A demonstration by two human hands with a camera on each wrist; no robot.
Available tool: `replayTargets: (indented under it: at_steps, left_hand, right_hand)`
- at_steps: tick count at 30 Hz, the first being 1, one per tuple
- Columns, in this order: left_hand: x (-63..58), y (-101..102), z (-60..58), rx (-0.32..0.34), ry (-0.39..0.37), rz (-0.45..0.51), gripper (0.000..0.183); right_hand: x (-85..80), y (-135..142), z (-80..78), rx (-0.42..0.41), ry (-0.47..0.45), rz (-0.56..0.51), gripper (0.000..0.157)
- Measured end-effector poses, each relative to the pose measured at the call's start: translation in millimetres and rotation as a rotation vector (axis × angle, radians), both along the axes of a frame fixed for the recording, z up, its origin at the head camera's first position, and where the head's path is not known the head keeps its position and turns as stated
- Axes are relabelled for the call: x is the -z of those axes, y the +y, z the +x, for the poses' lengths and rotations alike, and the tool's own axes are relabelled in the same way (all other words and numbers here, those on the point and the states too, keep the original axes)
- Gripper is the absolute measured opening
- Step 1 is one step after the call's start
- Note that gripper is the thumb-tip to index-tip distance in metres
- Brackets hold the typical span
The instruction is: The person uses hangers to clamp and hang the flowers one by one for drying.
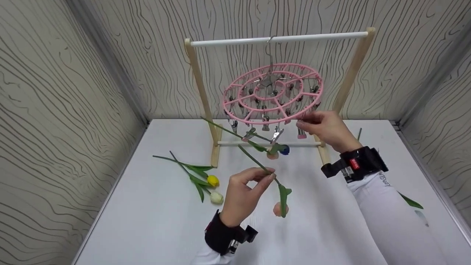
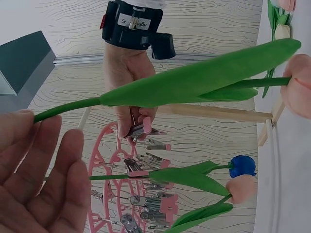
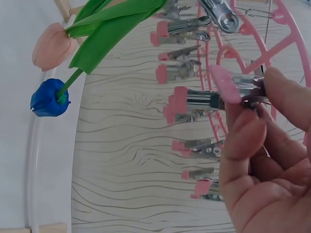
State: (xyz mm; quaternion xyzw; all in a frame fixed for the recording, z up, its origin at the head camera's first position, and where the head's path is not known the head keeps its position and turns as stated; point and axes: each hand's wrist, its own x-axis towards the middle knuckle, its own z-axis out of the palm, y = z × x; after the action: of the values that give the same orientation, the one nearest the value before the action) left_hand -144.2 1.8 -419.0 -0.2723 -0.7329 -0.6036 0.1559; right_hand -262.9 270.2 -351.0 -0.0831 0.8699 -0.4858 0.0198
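My left hand (image 1: 244,191) pinches the green stem of a pink artificial tulip (image 1: 280,209), its bloom pointing down toward me. In the left wrist view, the tulip's broad leaf (image 2: 204,73) stretches across the picture. At the rim of the round pink hanger (image 1: 273,121), my right hand (image 1: 325,129) pinches a metal clip (image 3: 240,87) with a pink tip. Other clips on the hanger hold a blue tulip (image 3: 50,98) and another pink tulip (image 3: 53,47), blooms hanging downward.
The hanger hooks onto a white rod (image 1: 235,41) between wooden posts (image 1: 200,84). A yellow tulip (image 1: 212,180) and a white tulip (image 1: 216,197) lie on the white table (image 1: 147,221) at left. Beyond my right sleeve (image 1: 390,213) lies a green leaf (image 1: 411,201).
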Motion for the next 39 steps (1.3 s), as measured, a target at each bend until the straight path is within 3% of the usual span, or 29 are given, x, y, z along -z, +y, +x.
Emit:
replayTargets:
  at_steps: [8, 17, 30, 35, 39]
  left_hand:
    - [-3.8, -6.3, -12.7, -0.022, 0.014, 0.007, 0.017]
    - [-17.1, -14.7, -35.1, -0.061, 0.026, -0.019, 0.017]
    - [-29.6, -27.7, -55.4, -0.110, 0.054, -0.053, 0.017]
    - [-30.6, -30.5, -57.4, -0.114, 0.036, -0.044, 0.017]
    - [-32.1, -31.8, -59.2, -0.110, 0.031, -0.045, 0.018]
  right_hand:
    - [-0.6, -14.1, 5.7, -0.066, -0.029, -0.014, 0.042]
    - [7.8, -31.0, 2.4, -0.125, -0.005, -0.020, 0.044]
    - [12.1, -52.6, -0.1, -0.085, -0.004, 0.007, 0.042]
    - [14.4, -61.8, -2.1, -0.052, 0.045, 0.044, 0.042]
    - [15.7, -66.6, -4.2, -0.048, 0.116, 0.078, 0.033]
